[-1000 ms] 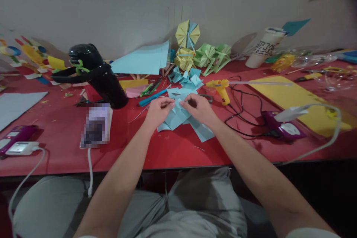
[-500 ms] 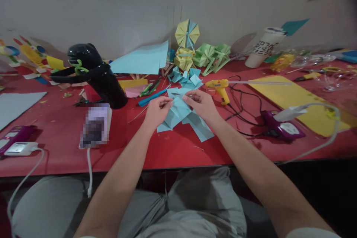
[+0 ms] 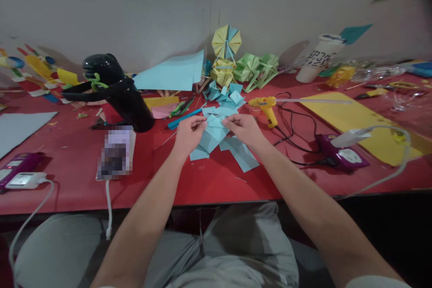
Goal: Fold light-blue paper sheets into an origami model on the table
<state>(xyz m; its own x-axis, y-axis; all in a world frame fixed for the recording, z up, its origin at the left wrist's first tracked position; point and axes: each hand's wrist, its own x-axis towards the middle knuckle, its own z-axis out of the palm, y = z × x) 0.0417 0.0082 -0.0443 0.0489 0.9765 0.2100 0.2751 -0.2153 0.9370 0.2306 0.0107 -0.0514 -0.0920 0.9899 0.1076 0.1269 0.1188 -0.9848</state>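
The left hand [image 3: 189, 134] pinched the left edge of the folded blue paper [image 3: 215, 130] between thumb and fingertips; the right hand [image 3: 245, 128] gripped its upper right edge in the same way. The folded blue paper was positioned between the hands, above loose blue sheets [image 3: 241, 153] on the red table [image 3: 216, 184].

Containers: the black bottle [image 3: 130, 108] stood left of the hands, its top covered and a strap around its upper body; its contents were not visible. The white cup [image 3: 315, 60], marked with dark characters, stood at the rear right. Its interior could not be seen, and whether the teal paper [image 3: 356, 33] beside its rim was inserted in it or located behind it could not be determined. The clear plastic items [image 3: 400, 99] at far right were too indistinct to identify.

Obscured areas: the undersides of several fingers were hidden, as were parts of the lower sheets. The phone-shaped object [image 3: 118, 153] was pixelated. The paper models [image 3: 37, 72] at far left were cut off by the frame edge.
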